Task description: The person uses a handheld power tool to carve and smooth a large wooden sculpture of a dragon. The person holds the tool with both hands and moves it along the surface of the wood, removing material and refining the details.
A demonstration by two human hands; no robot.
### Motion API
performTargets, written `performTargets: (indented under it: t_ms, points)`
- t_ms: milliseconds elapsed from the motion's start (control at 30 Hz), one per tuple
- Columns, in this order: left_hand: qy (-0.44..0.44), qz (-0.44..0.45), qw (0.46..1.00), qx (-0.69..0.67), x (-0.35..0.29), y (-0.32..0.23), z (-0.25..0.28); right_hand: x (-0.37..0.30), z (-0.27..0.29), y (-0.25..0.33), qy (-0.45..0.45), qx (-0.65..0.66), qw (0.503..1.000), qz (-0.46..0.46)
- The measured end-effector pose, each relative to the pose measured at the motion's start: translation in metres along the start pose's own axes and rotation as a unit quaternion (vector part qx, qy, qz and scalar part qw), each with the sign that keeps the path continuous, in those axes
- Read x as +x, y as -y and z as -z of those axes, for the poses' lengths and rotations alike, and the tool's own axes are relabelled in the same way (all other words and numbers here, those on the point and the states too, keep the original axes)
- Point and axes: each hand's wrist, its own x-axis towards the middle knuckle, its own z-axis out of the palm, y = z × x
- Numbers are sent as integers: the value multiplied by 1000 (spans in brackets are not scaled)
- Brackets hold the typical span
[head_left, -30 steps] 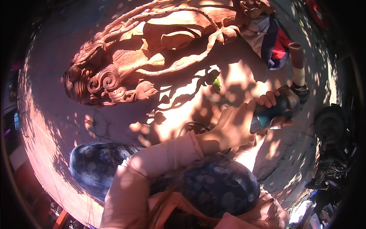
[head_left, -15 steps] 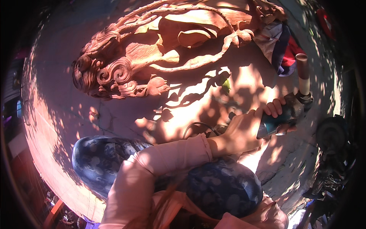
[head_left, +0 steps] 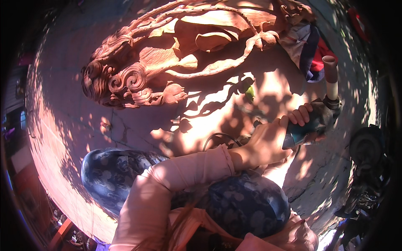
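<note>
A teal-and-black handheld power tool point(head_left: 303, 133) is held low over the ground at the right, with a brown-and-cream cylinder point(head_left: 331, 81) standing upright from its far end. My left hand point(head_left: 264, 144) reaches across from the left and is closed at the tool's near end; its fingertips are partly hidden. Fingers of my right hand point(head_left: 300, 115) wrap over the tool's body, while most of that hand and its forearm are out of sight. Beyond both hands lies a large reddish-brown wood carving point(head_left: 176, 58) with scrolls, buds and curving stems, apart from the tool.
A dark cord point(head_left: 215, 136) loops beside my left wrist. Red, navy and pale cloth point(head_left: 312, 54) lies by the carving's right end. My knees in patterned blue trousers point(head_left: 121, 175) are in front. Dark machinery point(head_left: 366, 150) stands at the right, and a green leaf point(head_left: 250, 93) lies on the paving.
The tool and my right hand's fingers have risen very slightly, and a bit of cord now shows beneath the tool. My grips look the same, and the carving has not moved noticeably.
</note>
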Motion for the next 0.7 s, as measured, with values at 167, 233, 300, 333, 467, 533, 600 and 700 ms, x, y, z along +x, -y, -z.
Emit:
performTargets:
  t_ms: [167, 233, 300, 333, 467, 533, 600, 700]
  points:
    - [14, 11, 1000, -1, 4, 1, -2, 3, 11, -1, 0, -12, 1000, 7]
    - [17, 3, 1000, -4, 3, -1, 2, 3, 12, 1, 2, -17, 1000, 5]
    - [12, -6, 1000, -15, 2, 1, 3, 3, 11, 1, 10, -23, 1000, 1]
    - [5, -12, 1000, -25, 2, 4, 2, 4, 10, 1, 16, -27, 999, -3]
    - [-11, -30, 998, -44, 3, 1, 5, 7, -1, 9, 44, -77, 996, -10]
    - [2, -22, 997, -76, 11, -8, 3, 10, -8, 23, 57, -118, 991, -6]
    - [6, -22, 993, -116, 14, -20, 9, 18, -22, 35, 74, -162, 984, -10]
    - [-37, -69, 974, -211, 12, -24, 13, 33, -54, 43, 94, -225, 969, -38]
